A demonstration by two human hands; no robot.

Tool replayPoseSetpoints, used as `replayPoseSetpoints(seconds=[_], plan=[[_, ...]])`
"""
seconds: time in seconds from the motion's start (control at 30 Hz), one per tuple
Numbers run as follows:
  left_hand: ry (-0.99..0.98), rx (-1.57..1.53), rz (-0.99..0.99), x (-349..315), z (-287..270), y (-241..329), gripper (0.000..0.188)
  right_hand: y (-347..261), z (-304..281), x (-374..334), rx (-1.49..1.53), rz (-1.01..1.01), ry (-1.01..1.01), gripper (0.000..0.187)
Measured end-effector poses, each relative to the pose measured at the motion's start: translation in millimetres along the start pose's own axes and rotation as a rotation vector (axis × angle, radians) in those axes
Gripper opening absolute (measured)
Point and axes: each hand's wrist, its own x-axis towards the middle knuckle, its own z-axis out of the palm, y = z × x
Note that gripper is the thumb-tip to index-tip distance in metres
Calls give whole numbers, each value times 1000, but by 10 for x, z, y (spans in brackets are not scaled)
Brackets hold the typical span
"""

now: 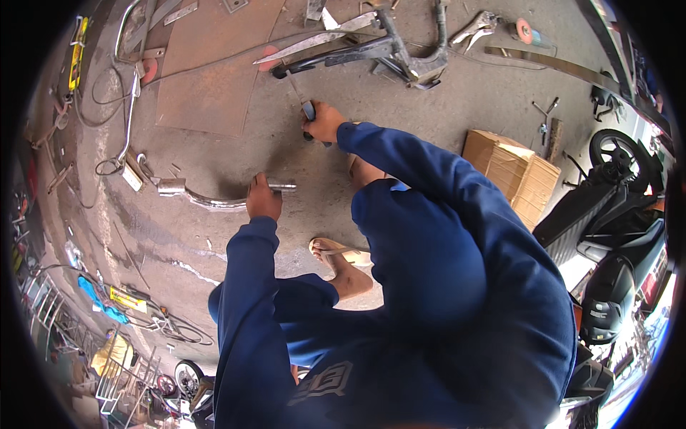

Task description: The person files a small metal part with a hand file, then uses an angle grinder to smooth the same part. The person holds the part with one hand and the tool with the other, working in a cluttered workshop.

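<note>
My left hand (263, 200) is closed around a bent metal pipe (218, 204) near its right end. The pipe is silvery and curved, with a wider sleeve at its left end, and lies low at the concrete floor. Farther up and to the right, my right hand (326, 123) grips a hand tool (309, 110) with a dark handle. A thin shaft or blade points from it up and left, apart from the pipe; its exact kind is unclear. My fingers hide part of the grip.
A rusty sheet (207, 86) lies at the upper left, by cables and metal rods. Ahead is a black metal frame (407, 53), with an angle grinder (532, 34) farther right. A cardboard box (511, 175) and a motorcycle (607, 207) stand on the right. My sandalled foot (339, 261) is near the pipe.
</note>
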Motion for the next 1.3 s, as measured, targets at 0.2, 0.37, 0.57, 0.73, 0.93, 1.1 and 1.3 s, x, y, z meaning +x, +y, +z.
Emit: replayPoseSetpoints(seconds=[0.2, 0.37, 0.57, 0.73, 0.93, 1.1, 1.3], plan=[[219, -206, 120, 248, -157, 459, 44, 182, -397, -452, -213, -98, 298, 40], [-60, -124, 22, 362, 307, 1189, 54, 634, -1006, -932, -668, -40, 397, 53], [-54, -94, 57, 651, 544, 1323, 46, 1423, -1939, -1723, -595, -147, 519, 50], [-287, -248, 109, 841, 449, 1289, 37, 1550, -2780, -1685, -120, 372, 737, 50], [-409, -824, -42, 914, 155, 1118, 40, 2202, -4540, -978, -166, 576, 783, 61], [-290, -583, -64, 615, -172, 621, 48, 2866, -5952, 29, -891, 351, 714, 79], [-153, -746, -428, -231, -1187, -44, 39, 2937, -6758, 749, -1210, 26, 462, 117]])
